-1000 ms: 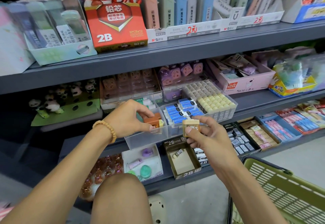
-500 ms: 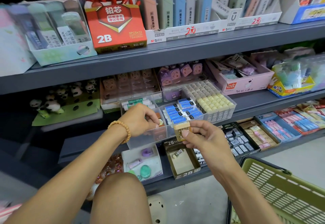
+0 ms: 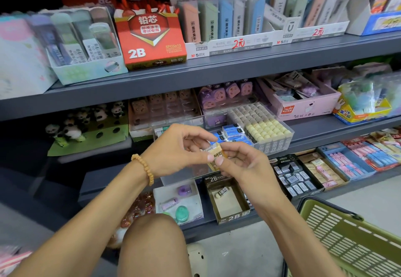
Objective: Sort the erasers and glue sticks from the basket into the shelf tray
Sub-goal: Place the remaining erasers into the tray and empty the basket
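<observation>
Small tan eraser (image 3: 216,156) pinched between both hands, just in front of the clear tray (image 3: 184,175) on the middle shelf, not yet in any slot; left hand (image 3: 180,148) grips its left end with thumb and curled fingers, right hand (image 3: 240,163) pinches the right and lower edge, thumb on front; looks like the wrapper is being turned or checked before placing. Behind the fingers the tray's slots already hold blue erasers (image 3: 231,132) and, right of them, pale yellow ones (image 3: 263,129); the slot under the left hand is mostly hidden, contents unclear. Basket (image 3: 355,239) sits low and right of the right wrist; only part shows, no items visible in it, so can't tell what's left. Judged mid-task: this eraser still to go in, no glue sticks clearly seen
</observation>
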The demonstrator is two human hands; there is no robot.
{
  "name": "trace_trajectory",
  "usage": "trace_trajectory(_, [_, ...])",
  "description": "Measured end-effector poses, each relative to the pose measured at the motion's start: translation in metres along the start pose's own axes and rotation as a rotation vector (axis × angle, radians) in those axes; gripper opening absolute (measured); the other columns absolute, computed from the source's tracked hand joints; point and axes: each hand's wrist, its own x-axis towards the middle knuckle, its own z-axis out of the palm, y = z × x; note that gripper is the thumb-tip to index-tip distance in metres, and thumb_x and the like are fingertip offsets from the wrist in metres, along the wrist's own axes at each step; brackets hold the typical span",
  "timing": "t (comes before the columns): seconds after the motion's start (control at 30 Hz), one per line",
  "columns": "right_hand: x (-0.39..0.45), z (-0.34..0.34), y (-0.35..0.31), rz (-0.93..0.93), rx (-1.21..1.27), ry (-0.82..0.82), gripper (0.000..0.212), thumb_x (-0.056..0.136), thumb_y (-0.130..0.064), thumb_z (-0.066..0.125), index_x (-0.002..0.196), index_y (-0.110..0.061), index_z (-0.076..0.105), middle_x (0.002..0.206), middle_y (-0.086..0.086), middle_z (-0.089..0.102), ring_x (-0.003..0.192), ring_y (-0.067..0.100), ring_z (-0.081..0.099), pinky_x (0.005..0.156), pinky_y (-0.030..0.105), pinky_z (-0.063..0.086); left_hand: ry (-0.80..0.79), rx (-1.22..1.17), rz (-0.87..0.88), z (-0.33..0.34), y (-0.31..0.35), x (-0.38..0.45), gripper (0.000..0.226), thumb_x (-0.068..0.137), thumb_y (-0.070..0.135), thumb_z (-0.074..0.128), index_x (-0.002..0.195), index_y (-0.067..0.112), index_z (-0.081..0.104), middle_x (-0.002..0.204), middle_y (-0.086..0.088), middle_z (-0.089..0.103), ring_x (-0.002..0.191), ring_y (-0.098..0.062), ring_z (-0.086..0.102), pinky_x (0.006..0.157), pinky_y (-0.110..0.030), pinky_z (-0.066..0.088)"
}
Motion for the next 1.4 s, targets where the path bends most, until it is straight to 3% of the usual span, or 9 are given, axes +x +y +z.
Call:
trace_trajectory(0.1, [-0.001, 0.006, 0.001, 0.012, -0.016, -0.002, 0.019, 0.084, 0.001, 0.072, 0.099, -0.011, 0.071, 0.085, 0.002, 0.073, 0.074, 0.007, 0.067, 0.066, 0.017, 0.052, -0.012, 0.055, 0.009, -0.005, -0.002, -0.003, 0.031, 0.078, 0.015, 0.080, 0.106, 0.027, 0.073, 0.093, -0.005, 0.069, 0.070, -0.019, 0.061, 0.067, -0.026, 0.055])
trace_trajectory(0.23, [-0.010, -0.003, 0.008, 0.088, -0.120, 0.096, 0.012, 0.090, -0.007, 0.069, 0.100, -0.014, 0.072, 0.095, 0.008, 0.074, 0.084, 0.014, 0.069, 0.069, 0.020, 0.054, 0.077, 0.270, 0.005, -0.024, -0.010, -0.006, 0.032, 0.080, 0.019, 0.078, 0.108, 0.031, 0.072, 0.095, 0.002, 0.068, 0.065, -0.006, 0.058, 0.063, -0.012, 0.044])
trace_trajectory(0.37, [-0.028, -0.024, 0.018, 0.174, -0.160, 0.205, 0.010, 0.092, -0.012, 0.067, 0.099, -0.016, 0.073, 0.095, 0.007, 0.075, 0.092, 0.015, 0.070, 0.071, 0.020, 0.054, 0.103, 0.662, -0.118, -0.040, -0.025, -0.004, 0.032, 0.082, 0.034, 0.074, 0.113, 0.036, 0.066, 0.093, 0.016, 0.060, 0.077, -0.006, 0.058, 0.083, -0.031, 0.051])
trace_trajectory(0.43, [-0.037, -0.033, 0.024, 0.217, -0.187, 0.244, 0.010, 0.094, -0.015, 0.066, 0.099, -0.017, 0.074, 0.093, 0.000, 0.076, 0.091, 0.012, 0.069, 0.075, 0.022, 0.054, 0.057, 0.763, -0.160, -0.038, -0.031, 0.000, 0.034, 0.084, 0.035, 0.072, 0.117, 0.034, 0.064, 0.096, 0.013, 0.060, 0.085, -0.010, 0.056, 0.091, -0.034, 0.049])
trace_trajectory(0.53, [-0.044, -0.042, 0.032, 0.267, -0.205, 0.301, 0.011, 0.096, -0.017, 0.062, 0.096, -0.018, 0.074, 0.084, -0.009, 0.076, 0.086, 0.008, 0.069, 0.076, 0.024, 0.053, 0.038, 0.847, -0.151, -0.034, -0.036, 0.008, 0.036, 0.085, 0.035, 0.070, 0.121, 0.030, 0.063, 0.107, 0.004, 0.066, 0.091, -0.013, 0.057, 0.091, -0.031, 0.049])
trace_trajectory(0.7, [-0.048, -0.055, 0.045, 0.313, -0.226, 0.402, 0.015, 0.097, -0.027, 0.061, 0.093, -0.020, 0.073, 0.096, -0.004, 0.076, 0.101, 0.016, 0.068, 0.099, 0.044, 0.051, -0.034, 0.983, -0.105, -0.025, -0.042, 0.020, 0.035, 0.087, 0.031, 0.070, 0.122, 0.029, 0.064, 0.119, -0.001, 0.064, 0.110, -0.020, 0.058, 0.090, -0.031, 0.047])
trace_trajectory(0.83, [-0.047, -0.059, 0.052, 0.342, -0.220, 0.450, 0.017, 0.098, -0.027, 0.059, 0.091, -0.019, 0.073, 0.100, 0.000, 0.075, 0.101, 0.017, 0.069, 0.103, 0.050, 0.048, -0.003, 1.068, -0.076, -0.021, -0.046, 0.021, 0.031, 0.087, 0.029, 0.067, 0.118, 0.026, 0.061, 0.116, -0.003, 0.064, 0.109, -0.024, 0.057, 0.086, -0.035, 0.049])
trace_trajectory(1.07, [-0.049, -0.058, 0.061, 0.368, -0.270, 0.419, 0.018, 0.099, -0.029, 0.057, 0.094, -0.021, 0.071, 0.104, 0.001, 0.073, 0.104, 0.019, 0.066, 0.100, 0.046, 0.049, 0.042, 1.180, -0.068, -0.016, -0.047, 0.021, 0.025, 0.088, 0.036, 0.065, 0.109, 0.025, 0.056, 0.113, -0.004, 0.060, 0.104, -0.028, 0.058, 0.074, -0.034, 0.044])
trace_trajectory(1.4, [-0.055, -0.056, 0.050, 0.338, -0.298, 0.430, 0.014, 0.098, -0.026, 0.058, 0.095, -0.022, 0.071, 0.099, -0.001, 0.074, 0.100, 0.015, 0.068, 0.103, 0.049, 0.047, 0.086, 1.044, -0.025, -0.019, -0.035, 0.008, 0.027, 0.091, 0.046, 0.056, 0.110, 0.030, 0.066, 0.108, 0.005, 0.064, 0.101, -0.019, 0.059, 0.083, -0.034, 0.049])
